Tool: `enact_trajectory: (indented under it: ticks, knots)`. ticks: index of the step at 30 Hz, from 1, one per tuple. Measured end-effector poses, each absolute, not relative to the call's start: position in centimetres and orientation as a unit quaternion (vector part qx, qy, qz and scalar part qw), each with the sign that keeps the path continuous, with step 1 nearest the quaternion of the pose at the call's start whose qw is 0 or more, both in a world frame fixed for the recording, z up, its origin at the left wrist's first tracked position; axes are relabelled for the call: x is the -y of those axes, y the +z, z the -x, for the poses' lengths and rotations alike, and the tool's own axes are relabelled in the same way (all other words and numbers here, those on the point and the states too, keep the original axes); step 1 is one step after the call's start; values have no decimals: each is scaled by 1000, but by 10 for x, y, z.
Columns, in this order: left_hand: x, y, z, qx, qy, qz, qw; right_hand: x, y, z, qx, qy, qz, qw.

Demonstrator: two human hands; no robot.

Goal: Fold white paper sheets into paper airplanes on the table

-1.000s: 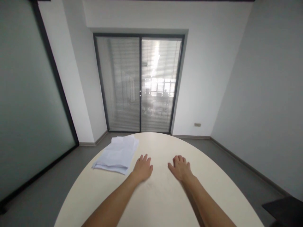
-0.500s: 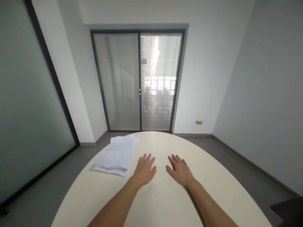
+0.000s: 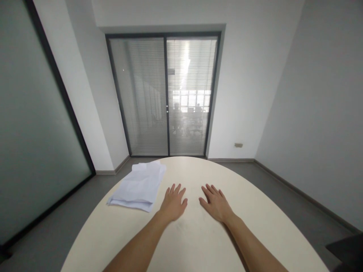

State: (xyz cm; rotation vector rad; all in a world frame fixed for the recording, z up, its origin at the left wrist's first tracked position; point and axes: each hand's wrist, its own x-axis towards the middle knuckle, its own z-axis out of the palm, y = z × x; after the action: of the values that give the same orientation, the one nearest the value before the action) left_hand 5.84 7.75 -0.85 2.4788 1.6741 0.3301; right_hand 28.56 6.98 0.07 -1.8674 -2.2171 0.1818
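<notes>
Palm down on the cream round table (image 3: 195,245), my left hand (image 3: 173,204) lies with its fingers spread and nothing in it. My right hand (image 3: 216,204) rests on the same tabletop a short way to the right, also with fingers stretched out and holding nothing. Left of my left hand, near the table's left edge, is a flat, loosely folded pile of white cloth or paper (image 3: 138,185); which of the two I cannot tell. Neither hand touches it.
Beyond the table stands a dark-framed glass door (image 3: 167,94) with blinds. A frosted glass panel (image 3: 36,132) is on the left, a plain wall (image 3: 320,113) on the right. Some dark object (image 3: 347,251) juts in at the lower right, above the grey floor.
Both hands and the white pile stay where they were on the table. Only the camera's view has shifted very slightly.
</notes>
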Motion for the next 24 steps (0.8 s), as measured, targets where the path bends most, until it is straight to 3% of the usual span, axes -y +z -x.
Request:
enact_trajectory:
  ticks: [24]
  knots:
    - [-75,-8,-56,-552,128,-822,54,-69,1,-283,757,52,642,114]
